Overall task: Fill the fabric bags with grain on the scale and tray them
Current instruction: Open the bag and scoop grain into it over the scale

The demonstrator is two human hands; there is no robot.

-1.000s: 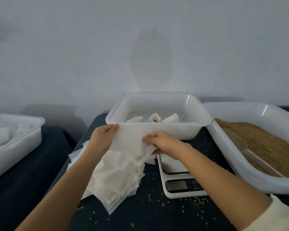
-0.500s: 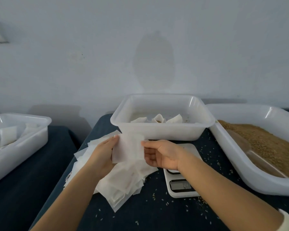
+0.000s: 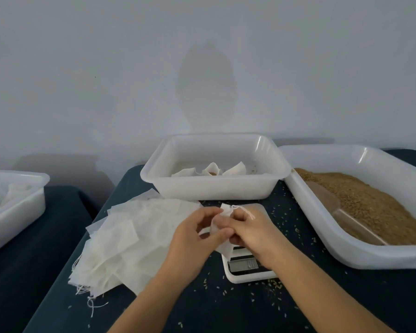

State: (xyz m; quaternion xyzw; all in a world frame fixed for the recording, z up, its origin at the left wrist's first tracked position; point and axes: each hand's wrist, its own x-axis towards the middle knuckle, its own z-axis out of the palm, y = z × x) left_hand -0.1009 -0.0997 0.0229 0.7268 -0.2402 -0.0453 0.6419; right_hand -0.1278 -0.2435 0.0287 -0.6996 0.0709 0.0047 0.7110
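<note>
Two hands (image 3: 226,234) on unlabelled fabric bag (image 3: 222,221)

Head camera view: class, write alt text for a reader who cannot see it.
Both hands, left and right, pinch one empty fabric bag above a white scale. A pile of empty bags lies to the left, a tray of filled bags behind, and a tub of grain to the right.

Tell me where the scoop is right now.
In the head view, the clear scoop lies at right, half-buried in the grain inside the big white tub, right of the scale.
</note>
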